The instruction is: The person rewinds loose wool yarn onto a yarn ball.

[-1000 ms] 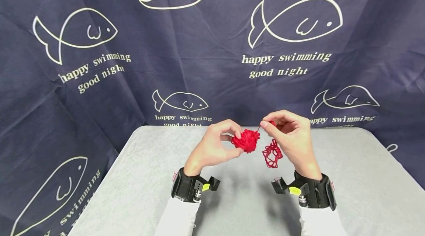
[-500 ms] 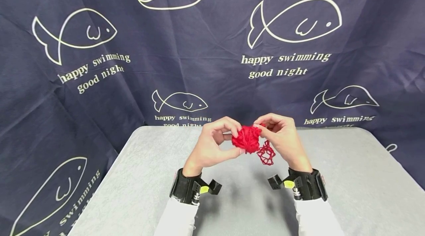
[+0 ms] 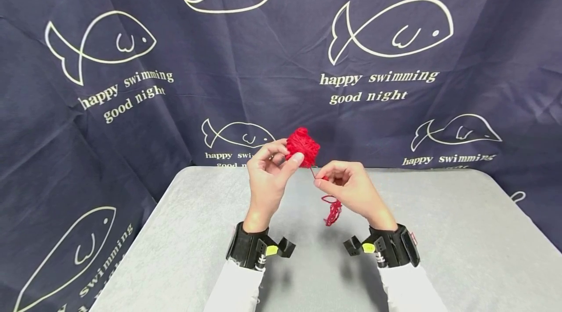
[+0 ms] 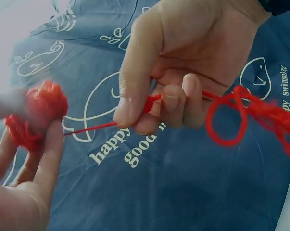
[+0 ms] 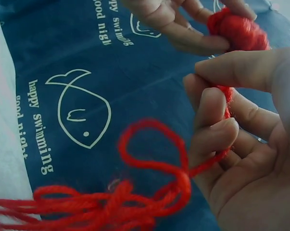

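Note:
In the head view a ball of red yarn [image 3: 303, 147] is held up in my left hand [image 3: 269, 180], between the thumb and the fingers. From its lower side a taut strand [image 4: 89, 128] runs to my right hand [image 3: 347, 186], which pinches it between thumb and fingertips. The strand passes through the right hand's curled fingers in the right wrist view. Below that hand hangs a loose looped bundle of the same yarn [image 3: 333, 212], apart from the ball. Part of the ball is hidden behind the left fingers.
A light grey table [image 3: 189, 234] lies under both hands. Behind it hangs a dark blue cloth [image 3: 281, 58] with white fish drawings and lettering. Each wrist wears a black strap [image 3: 247, 248] with a small camera.
The left hand has raised the yarn ball and turned it. The right hand came in to the ball, then moved left and down, drawing the strand below it; the loose bundle moved left too.

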`<action>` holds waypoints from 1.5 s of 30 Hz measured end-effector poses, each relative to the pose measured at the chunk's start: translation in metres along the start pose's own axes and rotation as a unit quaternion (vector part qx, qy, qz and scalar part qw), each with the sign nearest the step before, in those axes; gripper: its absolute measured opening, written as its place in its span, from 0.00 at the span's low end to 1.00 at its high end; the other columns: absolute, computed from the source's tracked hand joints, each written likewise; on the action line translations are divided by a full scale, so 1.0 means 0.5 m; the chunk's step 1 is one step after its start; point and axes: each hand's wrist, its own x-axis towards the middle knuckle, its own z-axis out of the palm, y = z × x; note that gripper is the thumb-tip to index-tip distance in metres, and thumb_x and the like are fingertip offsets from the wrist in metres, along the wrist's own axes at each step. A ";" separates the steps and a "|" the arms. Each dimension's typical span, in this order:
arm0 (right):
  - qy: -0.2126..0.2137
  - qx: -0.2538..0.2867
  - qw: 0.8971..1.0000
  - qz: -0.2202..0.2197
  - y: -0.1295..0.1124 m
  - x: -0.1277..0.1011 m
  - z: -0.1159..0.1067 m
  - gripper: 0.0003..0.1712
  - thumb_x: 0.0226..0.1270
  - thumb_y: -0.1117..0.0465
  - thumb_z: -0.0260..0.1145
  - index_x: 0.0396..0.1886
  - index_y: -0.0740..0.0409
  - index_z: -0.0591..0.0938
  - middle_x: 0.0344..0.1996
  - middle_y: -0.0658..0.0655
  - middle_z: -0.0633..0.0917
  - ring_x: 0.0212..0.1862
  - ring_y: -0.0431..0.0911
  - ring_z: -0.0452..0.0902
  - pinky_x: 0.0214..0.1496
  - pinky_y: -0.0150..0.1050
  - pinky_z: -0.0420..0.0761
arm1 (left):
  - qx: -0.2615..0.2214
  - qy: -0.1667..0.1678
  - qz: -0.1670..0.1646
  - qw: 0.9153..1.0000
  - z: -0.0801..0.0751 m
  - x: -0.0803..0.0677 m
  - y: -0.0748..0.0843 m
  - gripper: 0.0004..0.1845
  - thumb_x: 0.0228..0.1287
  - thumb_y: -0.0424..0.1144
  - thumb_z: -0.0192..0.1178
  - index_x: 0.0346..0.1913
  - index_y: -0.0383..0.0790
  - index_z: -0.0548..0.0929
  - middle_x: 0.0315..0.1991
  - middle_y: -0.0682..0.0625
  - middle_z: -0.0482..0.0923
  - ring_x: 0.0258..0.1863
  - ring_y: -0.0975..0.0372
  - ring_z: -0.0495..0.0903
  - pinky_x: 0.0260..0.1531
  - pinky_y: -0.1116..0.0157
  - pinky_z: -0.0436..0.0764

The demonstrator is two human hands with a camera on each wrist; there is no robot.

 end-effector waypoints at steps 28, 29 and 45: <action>0.123 0.026 0.988 -0.085 -0.075 -0.021 -0.031 0.07 0.59 0.77 0.71 0.34 0.65 0.87 0.23 0.55 0.81 0.24 0.44 0.73 0.23 0.31 0.71 | 0.205 -0.163 -0.103 0.960 -0.023 0.000 -0.014 0.20 0.47 0.22 0.73 0.46 0.32 0.83 0.39 0.43 0.84 0.38 0.57 0.84 0.40 0.60 0.87; 0.130 0.032 0.988 -0.084 -0.076 -0.021 -0.034 0.06 0.59 0.77 0.71 0.35 0.66 0.87 0.22 0.55 0.80 0.24 0.44 0.72 0.23 0.31 0.71 | 0.208 -0.184 -0.111 0.954 -0.023 0.000 -0.013 0.20 0.47 0.23 0.73 0.46 0.33 0.84 0.38 0.44 0.84 0.38 0.58 0.84 0.41 0.60 0.87; 0.139 0.027 0.989 -0.050 -0.058 -0.017 -0.053 0.06 0.61 0.74 0.73 0.38 0.67 0.87 0.25 0.60 0.83 0.24 0.44 0.72 0.23 0.30 0.71 | 0.054 -0.341 -0.110 0.932 -0.020 -0.005 -0.001 0.20 0.47 0.17 0.71 0.47 0.26 0.81 0.41 0.37 0.81 0.38 0.56 0.84 0.46 0.51 0.86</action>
